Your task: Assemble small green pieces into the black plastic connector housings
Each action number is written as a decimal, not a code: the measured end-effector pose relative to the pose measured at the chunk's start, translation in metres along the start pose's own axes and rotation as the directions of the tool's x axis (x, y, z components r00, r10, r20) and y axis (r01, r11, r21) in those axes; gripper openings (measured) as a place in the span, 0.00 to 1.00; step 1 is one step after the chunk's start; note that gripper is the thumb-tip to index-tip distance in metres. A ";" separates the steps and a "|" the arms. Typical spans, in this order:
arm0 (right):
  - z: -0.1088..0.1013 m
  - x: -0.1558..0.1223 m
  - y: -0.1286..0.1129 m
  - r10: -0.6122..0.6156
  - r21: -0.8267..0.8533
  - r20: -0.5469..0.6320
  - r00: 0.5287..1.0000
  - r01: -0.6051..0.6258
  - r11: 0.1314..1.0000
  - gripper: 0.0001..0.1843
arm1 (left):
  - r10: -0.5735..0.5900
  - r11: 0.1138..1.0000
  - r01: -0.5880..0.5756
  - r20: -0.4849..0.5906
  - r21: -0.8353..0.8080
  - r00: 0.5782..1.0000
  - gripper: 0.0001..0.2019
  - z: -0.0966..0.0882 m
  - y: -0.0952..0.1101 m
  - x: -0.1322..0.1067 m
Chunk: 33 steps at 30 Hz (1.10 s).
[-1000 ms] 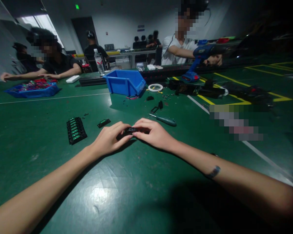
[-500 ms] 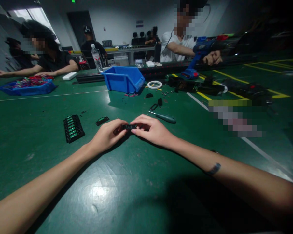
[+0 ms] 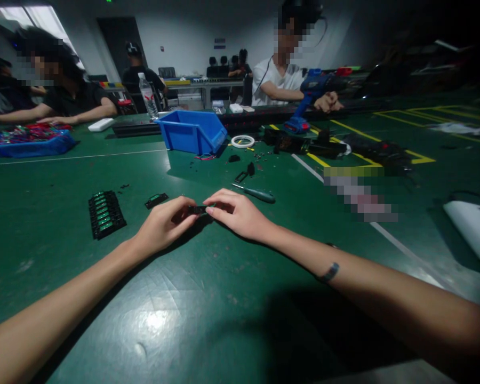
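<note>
My feed shows a glossy tabletop [image 3: 208, 320]. I read the held black part [image 3: 200, 210] as plastic, the screwdriver shaft [image 3: 238, 186] as metal.

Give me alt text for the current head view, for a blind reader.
A person's left hand and right hand hold a small black part over a green table. Nearby are black-and-green pieces, a screwdriver and a blue bin.

A small, narrow black part [image 3: 200, 210] is held crosswise, ends hidden.
</note>
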State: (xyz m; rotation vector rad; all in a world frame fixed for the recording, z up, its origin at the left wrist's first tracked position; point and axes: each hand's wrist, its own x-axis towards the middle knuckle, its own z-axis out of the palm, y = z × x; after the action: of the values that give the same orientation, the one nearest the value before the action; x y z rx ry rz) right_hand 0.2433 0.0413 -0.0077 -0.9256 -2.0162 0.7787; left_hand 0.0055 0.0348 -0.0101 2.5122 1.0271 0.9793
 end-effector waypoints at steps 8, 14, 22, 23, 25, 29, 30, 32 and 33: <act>0.000 0.000 0.001 -0.008 -0.007 0.004 1.000 0.008 1.000 0.08 | 0.020 1.000 -0.020 -0.014 0.010 1.000 0.11 0.000 0.001 0.001; 0.000 0.000 -0.001 -0.022 -0.017 0.038 0.999 0.022 1.000 0.09 | 0.029 0.999 -0.029 -0.015 -0.019 0.999 0.12 0.000 0.001 0.001; 0.000 -0.002 -0.002 -0.060 -0.043 0.057 0.997 0.062 0.997 0.08 | 0.161 0.986 -0.161 0.019 -0.032 0.987 0.11 0.000 -0.001 0.002; 0.000 -0.002 -0.002 -0.061 -0.045 0.055 0.997 0.064 0.997 0.08 | 0.158 0.987 -0.157 0.027 -0.032 0.987 0.11 0.000 -0.001 0.002; 0.000 -0.002 -0.002 -0.060 -0.046 0.057 0.997 0.062 0.997 0.08 | 0.140 0.990 -0.139 0.042 -0.031 0.989 0.12 0.000 -0.001 0.002; 0.000 -0.002 -0.003 -0.060 -0.036 0.055 0.997 0.062 0.997 0.09 | 0.104 0.994 -0.102 0.070 -0.034 0.992 0.13 0.001 -0.001 0.002; 0.000 -0.002 -0.003 -0.066 -0.035 0.051 0.997 0.068 0.997 0.09 | 0.097 0.995 -0.096 0.070 -0.031 0.993 0.13 0.001 0.000 0.003; -0.001 -0.002 -0.004 -0.078 -0.034 0.048 0.996 0.080 0.996 0.10 | 0.085 0.996 -0.084 0.057 -0.021 0.995 0.13 0.001 0.000 0.003; -0.001 -0.002 -0.004 -0.080 -0.033 0.050 0.996 0.082 0.996 0.10 | 0.078 0.997 -0.077 0.053 -0.017 0.996 0.13 0.001 0.000 0.003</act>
State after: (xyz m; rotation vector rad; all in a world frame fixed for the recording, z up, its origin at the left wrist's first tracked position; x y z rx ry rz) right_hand 0.2436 0.0378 -0.0052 -0.8461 -2.1024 0.7298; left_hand 0.0079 0.0368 -0.0096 2.5682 0.9099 0.9321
